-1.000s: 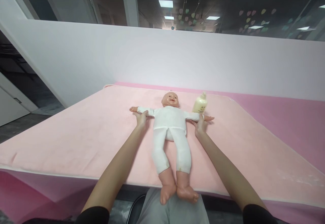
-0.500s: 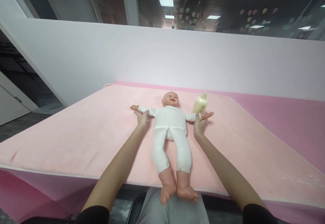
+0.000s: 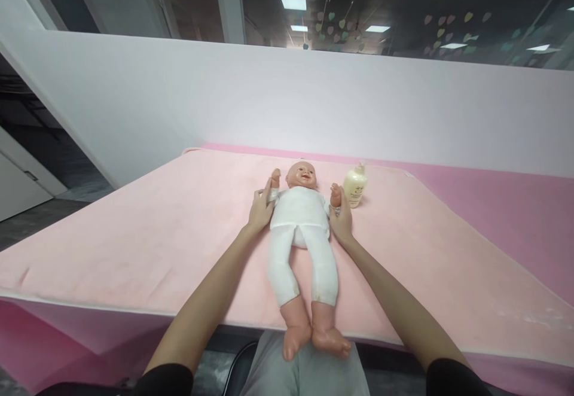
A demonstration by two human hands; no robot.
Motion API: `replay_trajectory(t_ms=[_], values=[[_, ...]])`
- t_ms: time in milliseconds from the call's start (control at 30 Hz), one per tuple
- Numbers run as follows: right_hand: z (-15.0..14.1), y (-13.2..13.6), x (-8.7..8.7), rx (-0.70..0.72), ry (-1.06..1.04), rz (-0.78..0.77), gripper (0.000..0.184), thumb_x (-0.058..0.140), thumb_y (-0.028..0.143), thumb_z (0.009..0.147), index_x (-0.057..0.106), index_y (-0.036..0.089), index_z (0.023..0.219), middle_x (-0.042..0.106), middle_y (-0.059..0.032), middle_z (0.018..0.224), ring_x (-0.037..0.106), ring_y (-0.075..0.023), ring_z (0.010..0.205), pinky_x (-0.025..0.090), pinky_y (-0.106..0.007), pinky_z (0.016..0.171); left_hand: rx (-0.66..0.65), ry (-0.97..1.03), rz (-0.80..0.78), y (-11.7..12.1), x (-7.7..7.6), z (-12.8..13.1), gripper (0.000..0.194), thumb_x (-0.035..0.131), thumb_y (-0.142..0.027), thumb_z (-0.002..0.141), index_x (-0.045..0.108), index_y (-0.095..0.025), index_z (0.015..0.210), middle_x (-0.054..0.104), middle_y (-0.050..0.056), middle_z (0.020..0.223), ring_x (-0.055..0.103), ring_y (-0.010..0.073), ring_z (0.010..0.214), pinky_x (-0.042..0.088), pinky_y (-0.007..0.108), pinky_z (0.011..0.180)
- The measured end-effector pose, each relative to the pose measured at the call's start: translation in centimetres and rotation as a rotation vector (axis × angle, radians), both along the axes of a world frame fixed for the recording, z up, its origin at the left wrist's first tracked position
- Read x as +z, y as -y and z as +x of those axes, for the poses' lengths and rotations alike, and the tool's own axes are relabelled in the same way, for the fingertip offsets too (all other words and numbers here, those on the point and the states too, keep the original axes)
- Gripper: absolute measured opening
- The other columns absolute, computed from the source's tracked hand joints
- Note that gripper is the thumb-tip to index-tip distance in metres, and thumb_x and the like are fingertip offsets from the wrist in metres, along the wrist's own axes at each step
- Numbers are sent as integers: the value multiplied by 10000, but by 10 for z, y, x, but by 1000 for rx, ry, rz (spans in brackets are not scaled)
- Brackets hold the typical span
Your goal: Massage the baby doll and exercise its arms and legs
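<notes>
A baby doll [image 3: 300, 210] in a white cloth suit lies on its back, head toward the wall and bare feet over the table's near edge. My left hand [image 3: 260, 209] is closed round the doll's arm on the left, near the wrist. On the other side, my right hand [image 3: 342, 219] grips the opposite arm by the sleeve end. Both doll arms are bent up, with the small hands pointing upward close to the body. Just beyond my right hand stands a pale yellow pump bottle [image 3: 356, 185], upright with dark print.
A pink padded cloth [image 3: 134, 246] covers the table. Behind it rises a white partition wall [image 3: 314, 103], with dark glass above. My legs [image 3: 309, 372] and part of a black chair [image 3: 240, 372] are below the near edge.
Both doll arms, stretched out sideways before, have swung upward and inward in my hands. My hands moved closer to the doll's body. The bottle and the doll's legs stayed put.
</notes>
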State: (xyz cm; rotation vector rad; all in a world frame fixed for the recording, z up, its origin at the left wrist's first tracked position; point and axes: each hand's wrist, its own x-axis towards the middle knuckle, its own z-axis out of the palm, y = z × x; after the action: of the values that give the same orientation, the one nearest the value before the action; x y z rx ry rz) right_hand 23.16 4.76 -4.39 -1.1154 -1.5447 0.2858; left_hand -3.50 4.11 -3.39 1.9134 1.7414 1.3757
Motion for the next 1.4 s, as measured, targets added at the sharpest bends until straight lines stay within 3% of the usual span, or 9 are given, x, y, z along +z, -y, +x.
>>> replay_trajectory(t_ms=[167, 500, 833, 1100, 1233, 1400], values=[[-2, 4, 1, -59, 295, -62, 725, 392, 64, 761, 447, 273, 1453, 588, -77, 1071, 536, -235, 1018, 494, -379, 915, -67, -263, -91, 6, 9, 9, 657, 423, -82, 837, 490, -355, 1431, 421, 113, 1308, 467, 302, 1204, 469, 474, 972], [-4, 11, 11, -106, 568, -146, 726, 419, 35, 777, 465, 327, 1439, 559, -70, 1154, 471, -235, 1016, 479, -300, 757, -85, -294, -46, 6, 11, 11, 658, 375, -33, 839, 540, -350, 1391, 410, 106, 1314, 436, 274, 1211, 457, 458, 995], [0, 7, 5, -61, 343, -71, 677, 411, 113, 785, 444, 258, 1444, 602, -80, 1093, 527, -250, 1043, 509, -385, 879, -68, -218, -33, 5, 5, 11, 704, 392, -73, 825, 426, -339, 1476, 435, 111, 1321, 455, 290, 1221, 442, 475, 1014], [0, 11, 11, 16, 142, -89, 597, 484, 216, 802, 455, 242, 1398, 591, -88, 1292, 533, -248, 1194, 456, -430, 1014, -51, -16, 10, -1, -1, 7, 750, 414, -160, 830, 238, -179, 1558, 494, 160, 1277, 470, 301, 1230, 399, 490, 1055], [1, 10, 9, 7, 78, -132, 519, 510, 261, 793, 499, 229, 1311, 608, -92, 1269, 565, -254, 1152, 473, -431, 972, -70, 163, 54, -7, -6, 2, 792, 480, -210, 813, 215, -154, 1556, 544, 157, 1306, 506, 311, 1211, 415, 492, 1032], [6, 2, 1, -89, -73, -261, 380, 593, 359, 726, 557, 228, 1081, 682, -68, 1005, 633, -261, 891, 522, -414, 801, -35, 523, 1, -17, -14, -5, 854, 540, -205, 787, 150, -286, 1543, 595, 97, 1260, 612, 239, 1084, 521, 401, 900]])
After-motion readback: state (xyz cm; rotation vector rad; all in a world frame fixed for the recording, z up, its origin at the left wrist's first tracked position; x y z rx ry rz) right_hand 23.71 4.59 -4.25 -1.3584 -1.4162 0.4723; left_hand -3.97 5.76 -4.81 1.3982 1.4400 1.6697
